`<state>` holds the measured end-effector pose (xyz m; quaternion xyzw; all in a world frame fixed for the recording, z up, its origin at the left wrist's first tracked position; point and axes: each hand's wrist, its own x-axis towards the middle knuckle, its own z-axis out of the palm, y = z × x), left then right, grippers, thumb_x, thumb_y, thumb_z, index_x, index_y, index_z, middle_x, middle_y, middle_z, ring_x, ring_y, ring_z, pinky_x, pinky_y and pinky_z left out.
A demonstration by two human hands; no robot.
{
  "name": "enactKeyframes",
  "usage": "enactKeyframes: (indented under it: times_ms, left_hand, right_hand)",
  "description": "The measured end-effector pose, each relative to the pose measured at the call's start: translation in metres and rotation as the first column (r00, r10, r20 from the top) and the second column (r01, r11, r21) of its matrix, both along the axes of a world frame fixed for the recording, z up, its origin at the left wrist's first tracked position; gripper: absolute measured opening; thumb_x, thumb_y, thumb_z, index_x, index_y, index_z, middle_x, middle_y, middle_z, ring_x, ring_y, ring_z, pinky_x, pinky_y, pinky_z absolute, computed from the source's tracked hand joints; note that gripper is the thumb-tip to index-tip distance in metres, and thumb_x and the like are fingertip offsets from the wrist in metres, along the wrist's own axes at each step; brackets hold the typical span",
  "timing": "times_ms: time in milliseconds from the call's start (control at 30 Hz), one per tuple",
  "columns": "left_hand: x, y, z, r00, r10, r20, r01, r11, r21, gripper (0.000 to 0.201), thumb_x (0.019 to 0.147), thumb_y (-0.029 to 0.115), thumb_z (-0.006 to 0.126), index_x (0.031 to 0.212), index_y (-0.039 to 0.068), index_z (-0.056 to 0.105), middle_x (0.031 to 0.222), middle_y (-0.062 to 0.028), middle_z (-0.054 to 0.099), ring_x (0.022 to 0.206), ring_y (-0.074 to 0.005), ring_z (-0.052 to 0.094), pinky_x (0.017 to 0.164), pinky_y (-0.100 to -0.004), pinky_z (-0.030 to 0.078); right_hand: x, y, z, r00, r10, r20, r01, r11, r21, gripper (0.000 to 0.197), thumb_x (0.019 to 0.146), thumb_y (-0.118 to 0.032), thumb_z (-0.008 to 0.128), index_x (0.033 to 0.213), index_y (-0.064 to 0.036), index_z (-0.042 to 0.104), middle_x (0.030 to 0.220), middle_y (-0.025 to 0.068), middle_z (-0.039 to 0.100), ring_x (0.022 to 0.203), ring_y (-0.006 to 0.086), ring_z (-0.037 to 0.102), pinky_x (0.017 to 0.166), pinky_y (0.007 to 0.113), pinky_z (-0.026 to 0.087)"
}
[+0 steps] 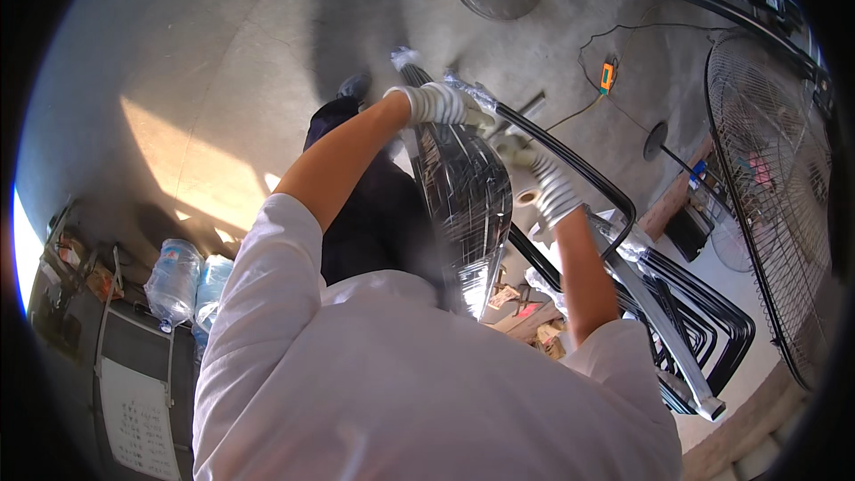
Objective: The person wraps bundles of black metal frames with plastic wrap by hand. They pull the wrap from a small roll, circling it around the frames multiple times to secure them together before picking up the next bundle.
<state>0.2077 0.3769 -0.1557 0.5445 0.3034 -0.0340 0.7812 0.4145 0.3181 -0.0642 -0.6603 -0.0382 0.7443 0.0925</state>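
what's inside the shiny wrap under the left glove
Black tubes show through the wrap; the left hand hides the part beneath it, and glare obscures the near end.

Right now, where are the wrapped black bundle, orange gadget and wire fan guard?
Wrapped black bundle [468,191], head view: its middle.
Orange gadget [607,77], head view: its middle.
Wire fan guard [773,227], head view: its mesh.

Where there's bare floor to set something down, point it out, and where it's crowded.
Bare: the concrete floor at upper left, bordered by the clear water jugs and the dark shoe. Crowded: the right, beyond the wrapped black bundle, with bent black tubes and the wire fan guard.
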Motion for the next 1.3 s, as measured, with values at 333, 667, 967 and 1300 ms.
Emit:
enactKeyframes:
  times_ms: [333,667,967,1300]
  left_hand:
    - [-0.046,-0.128,0.026,0.864,0.066,-0.499,-0.102,0.994,-0.045,0.020,0.086,0.012,0.044,0.096,0.006,0.060,0.092,-0.0081,0.062,0.086,-0.0208,0.058,0.075,-0.0325,0.047]
    - [-0.007,-0.188,-0.013,0.579,0.813,-0.057,-0.615,0.390,-0.685,0.018,0.084,0.014,0.049,0.091,0.001,0.057,0.084,-0.0107,0.062,0.066,-0.0196,0.059,0.062,-0.0314,0.049]
    - [-0.093,-0.178,0.055,0.202,0.551,-0.810,-0.791,-0.396,-0.467,0.043,0.072,0.030,0.068,0.101,0.004,0.049,0.081,-0.0080,0.057,0.064,-0.0197,0.058,0.048,-0.0305,0.049]
    - [-0.134,-0.117,0.066,0.551,0.604,-0.576,-0.811,0.227,-0.539,0.058,0.072,0.048,0.063,0.097,-0.003,0.053,0.079,-0.0113,0.060,0.054,-0.0182,0.058,0.044,-0.0274,0.050]
  right_hand:
    - [-0.075,-0.054,-0.001,0.980,-0.046,-0.195,0.103,0.950,0.295,0.041,0.079,-0.024,0.060,0.114,-0.0048,0.048,0.092,0.0032,0.058,0.079,0.0102,0.057,0.066,0.023,0.050]
    - [-0.078,-0.052,-0.001,0.979,0.116,-0.168,-0.068,0.962,0.265,0.031,0.082,-0.031,0.055,0.105,-0.0103,0.055,0.091,0.0033,0.060,0.083,0.0139,0.056,0.074,0.028,0.046]
    - [-0.162,0.034,0.017,0.503,0.823,0.265,-0.487,0.017,0.873,0.028,0.084,-0.038,0.050,0.096,-0.0155,0.062,0.090,0.0033,0.062,0.088,0.0177,0.056,0.082,0.033,0.042]
    - [-0.149,-0.006,-0.043,-0.132,-0.837,0.530,0.008,-0.536,-0.844,0.029,0.085,-0.021,0.053,0.104,0.0012,0.053,0.099,0.0098,0.058,0.093,0.0180,0.055,0.086,0.025,0.043]
